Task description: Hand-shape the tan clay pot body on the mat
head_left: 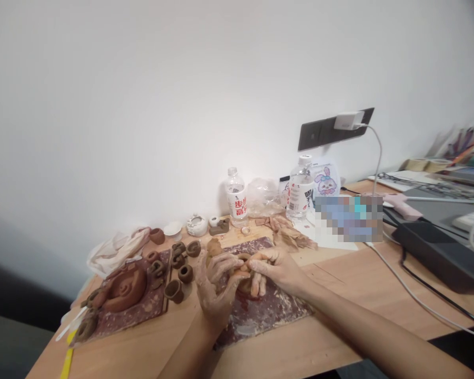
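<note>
A small brown clay pot (244,286) sits on a dark red, clay-smeared board (256,326) in front of me, mostly covered by my fingers. My left hand (217,284), coated in dried clay, is closed with thumb and fingertips on the pot's left side and rim. From the right, my right hand (272,269) pinches at the same rim, its lower fingers curled and clay-covered. Whether a separate bit of clay lies between the fingertips is hidden. Just behind my left hand is a lump of lighter clay (214,246).
Several little clay pots (174,291) stand to the left, beside a second board (142,310) bearing a round clay dish (126,287). Two plastic bottles (237,200) stand by the wall. On the right are a black power adapter (442,255) and white cable (411,300).
</note>
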A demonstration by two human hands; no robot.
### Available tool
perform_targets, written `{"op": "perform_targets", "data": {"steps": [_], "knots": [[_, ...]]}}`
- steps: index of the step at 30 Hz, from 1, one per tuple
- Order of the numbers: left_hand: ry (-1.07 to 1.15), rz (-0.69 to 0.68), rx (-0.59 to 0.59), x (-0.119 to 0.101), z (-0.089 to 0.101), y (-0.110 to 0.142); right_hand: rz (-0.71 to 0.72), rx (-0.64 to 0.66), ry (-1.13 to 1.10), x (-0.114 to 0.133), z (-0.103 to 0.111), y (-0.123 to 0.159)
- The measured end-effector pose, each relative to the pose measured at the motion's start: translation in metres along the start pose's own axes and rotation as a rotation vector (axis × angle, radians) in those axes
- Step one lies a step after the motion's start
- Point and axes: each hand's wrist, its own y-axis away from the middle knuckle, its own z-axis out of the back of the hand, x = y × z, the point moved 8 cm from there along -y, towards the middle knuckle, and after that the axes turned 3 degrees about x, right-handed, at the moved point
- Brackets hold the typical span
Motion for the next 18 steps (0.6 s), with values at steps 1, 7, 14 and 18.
{"op": "perform_targets", "data": {"steps": [1, 7, 14, 18], "knots": [[-0.013, 0.016, 0.000, 0.001, 0.000, 0.000, 0.007, -0.006, -0.002, 0.001, 0.000, 0.000], [0.003, 0.021, -0.026, 0.000, 0.001, 0.001, 0.064, -0.074, -0.035, 0.003, 0.005, 0.000], [-0.046, 0.058, -0.042, 0.006, 0.003, 0.002, 0.110, -0.105, -0.011, 0.009, 0.006, 0.002], [-0.036, 0.098, -0.040, 0.011, 0.004, 0.004, 0.133, -0.118, 0.005, 0.012, 0.006, 0.003]]}}
